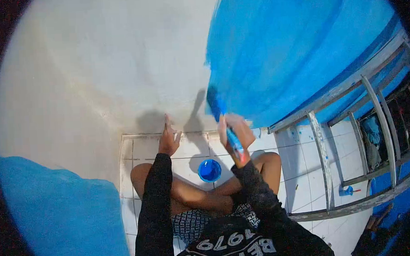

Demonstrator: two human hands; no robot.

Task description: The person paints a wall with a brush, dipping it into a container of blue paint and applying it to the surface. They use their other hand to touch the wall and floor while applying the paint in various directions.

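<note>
I sit cross-legged on a white tiled floor (144,151), facing a pale wall (120,63). My right hand (236,132) grips a paintbrush (217,104) with a blue and red handle, its bristles pressed against the wall at the lower left edge of the blue painted area (293,46). My left hand (169,138) rests flat, fingers together, against the bottom of the unpainted wall. A small round cup of blue paint (209,170) stands on the floor between my knees.
A metal ladder (351,117) lies on its side at the right, along the blue wall. A small blue object (347,191) lies on the tiles near it. Another blue painted surface (57,212) fills the lower left.
</note>
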